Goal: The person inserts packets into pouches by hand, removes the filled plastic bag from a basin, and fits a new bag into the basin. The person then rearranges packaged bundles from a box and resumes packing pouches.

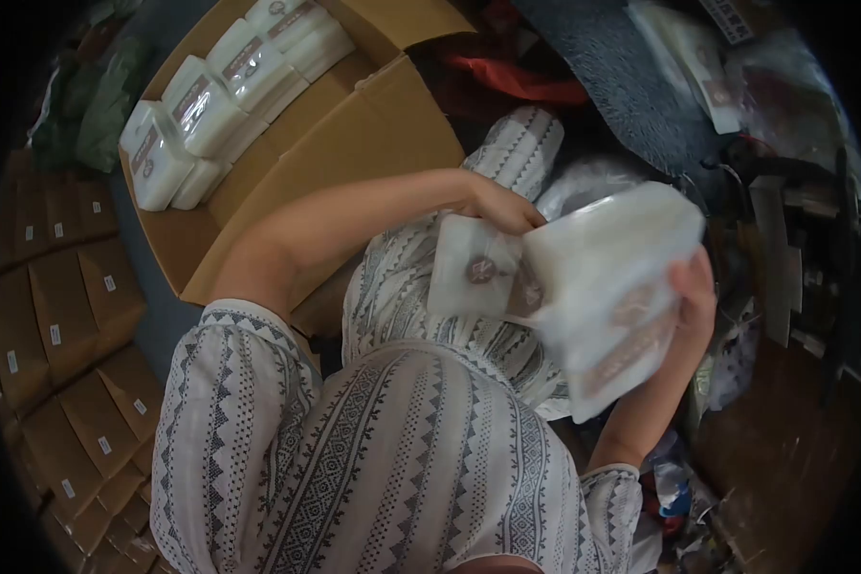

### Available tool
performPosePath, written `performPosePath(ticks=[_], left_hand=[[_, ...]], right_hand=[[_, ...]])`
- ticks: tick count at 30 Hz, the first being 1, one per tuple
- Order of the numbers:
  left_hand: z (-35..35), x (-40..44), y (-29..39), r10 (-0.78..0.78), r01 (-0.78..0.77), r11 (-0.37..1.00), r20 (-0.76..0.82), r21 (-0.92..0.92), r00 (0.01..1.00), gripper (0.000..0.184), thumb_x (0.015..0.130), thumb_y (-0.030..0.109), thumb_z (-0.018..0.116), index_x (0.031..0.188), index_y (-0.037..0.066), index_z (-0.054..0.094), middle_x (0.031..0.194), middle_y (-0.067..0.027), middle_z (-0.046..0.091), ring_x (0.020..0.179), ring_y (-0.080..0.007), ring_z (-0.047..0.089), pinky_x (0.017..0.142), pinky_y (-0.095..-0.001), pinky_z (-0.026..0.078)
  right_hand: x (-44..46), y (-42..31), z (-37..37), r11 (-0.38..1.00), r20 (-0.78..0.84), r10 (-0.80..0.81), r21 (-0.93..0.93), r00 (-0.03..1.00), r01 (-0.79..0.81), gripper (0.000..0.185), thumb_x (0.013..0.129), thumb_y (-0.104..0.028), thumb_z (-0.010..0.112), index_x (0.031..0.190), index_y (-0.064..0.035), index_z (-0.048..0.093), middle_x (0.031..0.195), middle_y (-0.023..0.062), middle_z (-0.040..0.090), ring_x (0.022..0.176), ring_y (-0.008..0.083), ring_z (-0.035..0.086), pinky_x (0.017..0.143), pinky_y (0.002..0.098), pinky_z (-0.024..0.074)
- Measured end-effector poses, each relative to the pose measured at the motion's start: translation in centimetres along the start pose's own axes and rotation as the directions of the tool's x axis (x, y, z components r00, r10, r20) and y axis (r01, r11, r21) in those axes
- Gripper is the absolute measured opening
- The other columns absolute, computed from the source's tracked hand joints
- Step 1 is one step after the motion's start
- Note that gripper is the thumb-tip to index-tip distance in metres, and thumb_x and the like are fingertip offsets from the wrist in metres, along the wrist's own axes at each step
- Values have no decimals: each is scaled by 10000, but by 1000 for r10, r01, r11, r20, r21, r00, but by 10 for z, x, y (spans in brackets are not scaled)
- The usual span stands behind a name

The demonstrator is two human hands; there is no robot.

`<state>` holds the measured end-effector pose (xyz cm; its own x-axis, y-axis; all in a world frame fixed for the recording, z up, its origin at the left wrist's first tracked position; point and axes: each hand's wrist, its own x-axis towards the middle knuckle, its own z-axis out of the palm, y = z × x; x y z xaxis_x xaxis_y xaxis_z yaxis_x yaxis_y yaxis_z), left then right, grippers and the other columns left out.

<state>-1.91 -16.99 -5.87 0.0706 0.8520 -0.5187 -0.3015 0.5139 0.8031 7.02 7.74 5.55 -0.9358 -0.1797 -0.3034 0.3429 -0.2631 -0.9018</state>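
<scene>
My left hand reaches across from the left. Its fingers are closed at the upper edge of a flat, whitish plastic pack with a round dark-red logo, lying over my lap. My right hand is curled around the right side of a second, larger-looking whitish pack. That pack is tilted, smeared by motion, and has reddish print on its lower part. It overlaps the right side of the first pack. The fingertips of my left hand are partly hidden behind the packs.
An open cardboard box at the upper left holds stacked similar white packs. Several small brown boxes with white labels are stacked at the far left. Clear plastic wrapping lies behind my hands. A dark metal rack stands at the right.
</scene>
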Motion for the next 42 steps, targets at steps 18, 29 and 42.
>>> performPosePath(ticks=[18,29,42], left_hand=[[10,-29,-35,-197,-1,873,-355,-487,914,835,885,707,271,1333,25,449,1158,-101,573,1074,-184,535,968,-303,391],[56,-18,-53,194,-447,764,-494,-466,847,715,773,212,716,1354,-4,359,1270,-164,502,1185,-243,495,994,-360,419],[50,32,-46,76,-346,432,-349,-833,934,550,780,208,653,1249,-26,486,1151,-172,593,1021,-257,613,913,-371,496]], right_hand=[[18,85,-3,737,152,198,-675,968,-45,518,683,-284,811,1051,23,615,927,88,655,840,147,602,771,283,478],[13,118,-48,944,-107,281,-146,954,-295,379,879,-284,636,1129,0,608,1033,85,640,900,118,592,736,266,482],[-25,192,-65,278,81,183,952,980,-131,390,944,-291,514,1234,-31,512,1091,93,603,934,187,617,764,314,549]])
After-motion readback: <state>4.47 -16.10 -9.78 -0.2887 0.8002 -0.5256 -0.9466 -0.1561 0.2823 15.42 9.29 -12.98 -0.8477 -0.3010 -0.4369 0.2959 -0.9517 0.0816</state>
